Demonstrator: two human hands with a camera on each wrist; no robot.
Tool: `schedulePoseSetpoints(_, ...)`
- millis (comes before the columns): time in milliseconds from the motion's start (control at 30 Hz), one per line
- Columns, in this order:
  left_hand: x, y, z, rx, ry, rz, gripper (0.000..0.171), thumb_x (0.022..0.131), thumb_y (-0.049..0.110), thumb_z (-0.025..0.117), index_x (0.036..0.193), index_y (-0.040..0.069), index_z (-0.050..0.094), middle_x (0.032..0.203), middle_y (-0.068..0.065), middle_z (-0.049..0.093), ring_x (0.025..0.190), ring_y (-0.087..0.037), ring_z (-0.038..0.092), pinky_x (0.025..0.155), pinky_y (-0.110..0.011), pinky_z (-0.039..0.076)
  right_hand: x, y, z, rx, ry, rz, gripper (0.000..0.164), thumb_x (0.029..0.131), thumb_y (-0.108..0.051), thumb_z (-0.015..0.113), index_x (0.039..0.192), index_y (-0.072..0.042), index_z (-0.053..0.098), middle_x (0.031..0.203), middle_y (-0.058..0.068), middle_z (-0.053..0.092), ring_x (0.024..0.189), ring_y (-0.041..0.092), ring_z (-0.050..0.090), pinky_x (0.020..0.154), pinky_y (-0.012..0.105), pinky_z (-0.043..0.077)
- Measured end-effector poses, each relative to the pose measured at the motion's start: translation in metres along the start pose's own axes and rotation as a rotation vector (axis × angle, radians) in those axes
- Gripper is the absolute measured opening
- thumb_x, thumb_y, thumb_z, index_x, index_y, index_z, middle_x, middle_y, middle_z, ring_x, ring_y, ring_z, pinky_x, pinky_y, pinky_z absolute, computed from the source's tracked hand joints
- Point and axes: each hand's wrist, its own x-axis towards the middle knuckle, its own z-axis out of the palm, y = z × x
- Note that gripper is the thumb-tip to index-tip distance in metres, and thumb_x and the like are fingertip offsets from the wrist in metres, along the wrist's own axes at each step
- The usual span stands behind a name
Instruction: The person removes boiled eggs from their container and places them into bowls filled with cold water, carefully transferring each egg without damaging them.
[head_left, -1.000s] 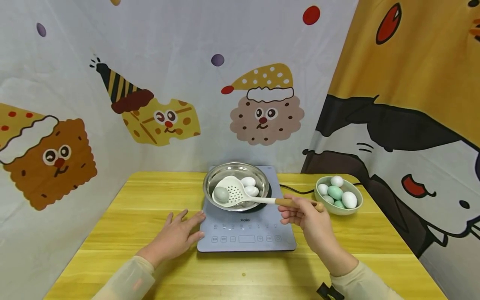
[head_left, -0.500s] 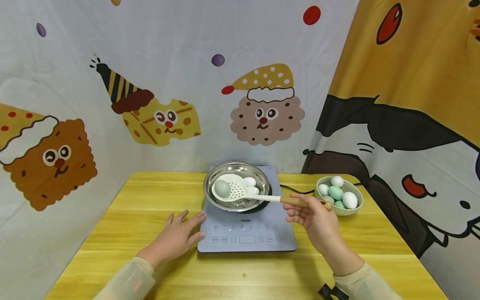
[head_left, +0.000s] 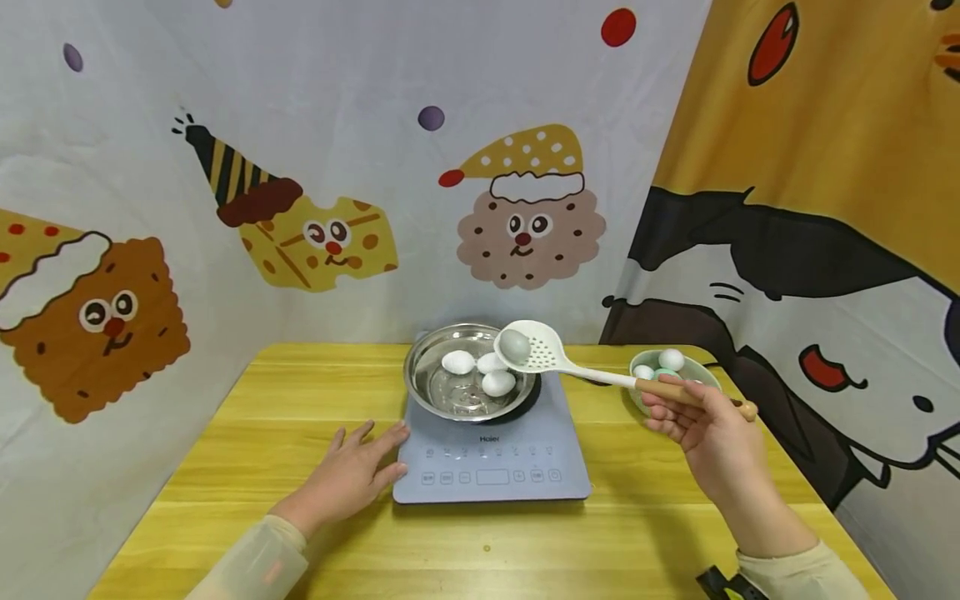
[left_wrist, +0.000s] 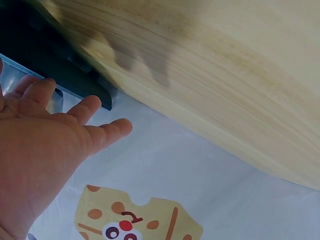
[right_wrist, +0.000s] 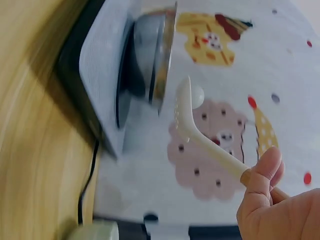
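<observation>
My right hand (head_left: 720, 433) grips the wooden handle of a white slotted spoon (head_left: 550, 350). A pale grey-green egg (head_left: 514, 346) lies in the spoon's bowl, which overlaps the right rim of the steel pan in the head view. In the right wrist view the spoon (right_wrist: 215, 150) is raised off the pan (right_wrist: 150, 55). Three white eggs (head_left: 458, 362) sit in the steel pan (head_left: 420, 396), on the induction cooktop (head_left: 491, 462). My left hand (head_left: 345, 475) has its fingers spread, fingertips right at the cooktop's left edge. The left wrist view shows this hand (left_wrist: 45, 135) from below.
A light green bowl (head_left: 637, 398) of white and green eggs stands at the right, partly hidden behind my right hand and the handle. A black cord (right_wrist: 87, 180) runs from the cooktop. The wooden table (head_left: 315, 383) meets a printed cloth backdrop (head_left: 337, 108).
The slotted spoon with the grey-green egg has risen out of the pan and moved right, uncovering the three white eggs. My right hand moved right with it; my left hand stays put.
</observation>
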Motion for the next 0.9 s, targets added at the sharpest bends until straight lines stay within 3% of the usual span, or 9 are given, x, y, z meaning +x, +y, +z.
schedulePoseSetpoints(133, 0.001, 0.002, -0.001, 0.009, 0.008, 0.007, 0.056, 0.108, 0.041, 0.063, 0.158, 0.018, 0.054, 0.166, -0.003, 0.051, 0.151, -0.056, 0.042, 0.122, -0.084, 0.021, -0.006, -0.016, -0.028, 0.022, 0.063, -0.029, 0.037, 0.117, -0.022, 0.045, 0.124, -0.004, 0.076, 0.111, 0.013, 0.083, 0.093, 0.019, 0.082, 0.078, 0.030, 0.068)
schedulePoseSetpoints(433, 0.001, 0.002, 0.001, 0.023, 0.011, 0.014, 0.056, 0.108, 0.042, 0.062, 0.158, 0.018, 0.054, 0.165, -0.004, 0.053, 0.150, -0.057, 0.043, 0.121, -0.084, 0.022, -0.018, -0.042, -0.078, 0.163, 0.359, -0.105, 0.027, 0.111, -0.020, 0.060, 0.115, 0.001, 0.077, 0.101, 0.018, 0.083, 0.085, 0.026, 0.084, 0.071, 0.037, 0.069)
schedulePoseSetpoints(700, 0.002, 0.000, 0.002, 0.020, 0.010, 0.018, 0.057, 0.108, 0.043, 0.061, 0.159, 0.018, 0.053, 0.166, -0.004, 0.052, 0.150, -0.057, 0.043, 0.120, -0.085, 0.023, -0.023, -0.039, -0.105, 0.150, 0.597, -0.117, 0.022, 0.108, -0.017, 0.065, 0.111, -0.001, 0.079, 0.094, 0.014, 0.084, 0.077, 0.025, 0.083, 0.062, 0.036, 0.068)
schedulePoseSetpoints(900, 0.003, -0.002, 0.003, 0.020, 0.008, 0.017, 0.057, 0.108, 0.044, 0.061, 0.159, 0.019, 0.053, 0.166, -0.003, 0.051, 0.150, -0.056, 0.043, 0.121, -0.084, 0.024, -0.033, -0.036, -0.125, 0.148, 0.710, -0.134, 0.023, 0.110, -0.018, 0.060, 0.113, -0.005, 0.078, 0.092, 0.010, 0.084, 0.074, 0.023, 0.082, 0.059, 0.035, 0.067)
